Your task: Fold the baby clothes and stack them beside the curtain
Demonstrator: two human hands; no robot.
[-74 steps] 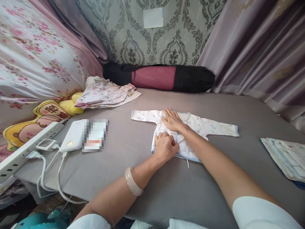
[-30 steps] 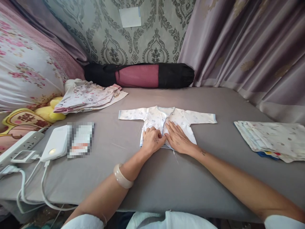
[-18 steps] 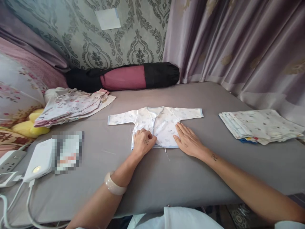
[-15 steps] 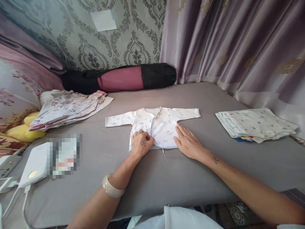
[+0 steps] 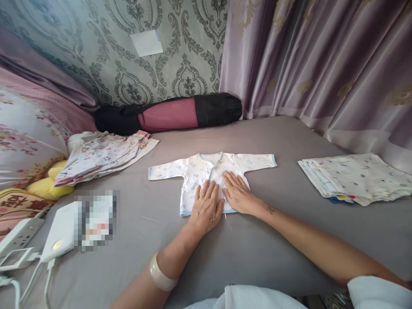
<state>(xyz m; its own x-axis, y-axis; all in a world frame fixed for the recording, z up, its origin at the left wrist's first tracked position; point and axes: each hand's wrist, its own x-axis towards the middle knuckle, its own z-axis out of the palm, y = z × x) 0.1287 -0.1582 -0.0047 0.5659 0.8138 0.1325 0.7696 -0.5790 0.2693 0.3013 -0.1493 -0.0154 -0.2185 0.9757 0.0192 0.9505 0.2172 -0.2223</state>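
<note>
A small white baby shirt (image 5: 196,171) with pale blue trim and a faint print lies spread on the grey sheet, both sleeves stretched outward. My left hand (image 5: 207,205) rests flat on its lower front, fingers pointing up toward the neckline. Flat on the right half of the front lies my right hand (image 5: 240,193), its fingers outstretched. Between them they cover much of the shirt's lower middle. A thin white tie pokes out below the hem.
Folded printed clothes (image 5: 99,154) lie at left, and another folded stack (image 5: 360,176) at right. A black and pink roll bag (image 5: 170,113) lies along the wall. Near the left edge are a white power bank (image 5: 62,231), a power strip (image 5: 21,236) and cables.
My left hand has gone from curled at the shirt's front edge to flat on the front, farther right. My right hand has slid from the shirt's side onto its front.
</note>
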